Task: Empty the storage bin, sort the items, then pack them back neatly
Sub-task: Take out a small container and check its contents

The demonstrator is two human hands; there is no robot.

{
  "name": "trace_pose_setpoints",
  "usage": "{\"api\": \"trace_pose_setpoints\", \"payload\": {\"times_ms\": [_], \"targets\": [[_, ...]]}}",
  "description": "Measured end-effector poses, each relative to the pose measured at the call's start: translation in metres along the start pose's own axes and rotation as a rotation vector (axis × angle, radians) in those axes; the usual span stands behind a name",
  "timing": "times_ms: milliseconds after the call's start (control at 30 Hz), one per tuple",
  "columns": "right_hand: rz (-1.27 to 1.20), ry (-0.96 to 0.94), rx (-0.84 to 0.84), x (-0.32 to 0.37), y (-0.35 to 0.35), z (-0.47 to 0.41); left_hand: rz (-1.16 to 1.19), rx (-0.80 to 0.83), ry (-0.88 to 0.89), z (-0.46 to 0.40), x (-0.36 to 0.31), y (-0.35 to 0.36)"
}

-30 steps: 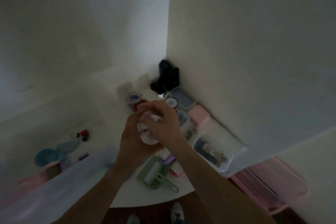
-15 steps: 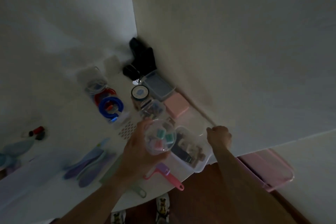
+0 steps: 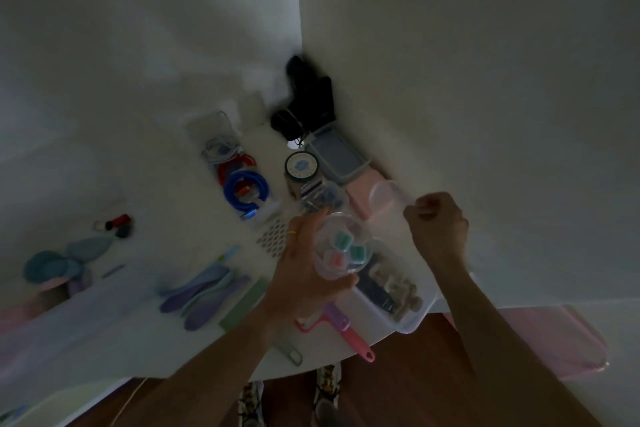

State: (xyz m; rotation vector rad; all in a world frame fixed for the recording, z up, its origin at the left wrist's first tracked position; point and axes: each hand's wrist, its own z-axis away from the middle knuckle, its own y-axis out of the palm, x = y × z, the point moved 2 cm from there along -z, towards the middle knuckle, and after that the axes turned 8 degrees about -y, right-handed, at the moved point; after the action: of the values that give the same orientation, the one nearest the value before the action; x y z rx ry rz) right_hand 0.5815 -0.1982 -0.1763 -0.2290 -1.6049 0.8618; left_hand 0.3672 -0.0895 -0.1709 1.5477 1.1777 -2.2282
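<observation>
While the left hand (image 3: pixel 304 274) clasps a clear jar (image 3: pixel 341 246) of pastel blocks, the right hand (image 3: pixel 437 225) pinches its lid (image 3: pixel 388 197).

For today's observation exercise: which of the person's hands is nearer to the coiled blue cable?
Left. The left hand, gripping a round clear plastic jar, is just right of and below the coiled blue cable. The right hand sits farther right, beyond the jar.
</observation>
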Motion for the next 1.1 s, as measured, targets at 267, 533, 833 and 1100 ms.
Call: {"api": "trace_pose_setpoints", "payload": {"times_ms": [267,533,833,1100], "targets": [[-0.145,-0.542,0.501,0.115,-0.020,0.084,0.271,-0.012,-0.033,0.024,-0.018,-0.061],[-0.398,-0.444,0.884,0.191,-0.033,0.110,0.761,0.015,-0.207,0.054,-0.040,-0.115],[-0.231,-0.670,0.823,0.255,-0.035,0.139,1.217,0.172,-0.271,0.081,-0.062,-0.166],[-0.095,-0.596,0.926,0.289,-0.039,0.148,1.265,0.353,-0.269,0.088,-0.064,-0.190]]}}
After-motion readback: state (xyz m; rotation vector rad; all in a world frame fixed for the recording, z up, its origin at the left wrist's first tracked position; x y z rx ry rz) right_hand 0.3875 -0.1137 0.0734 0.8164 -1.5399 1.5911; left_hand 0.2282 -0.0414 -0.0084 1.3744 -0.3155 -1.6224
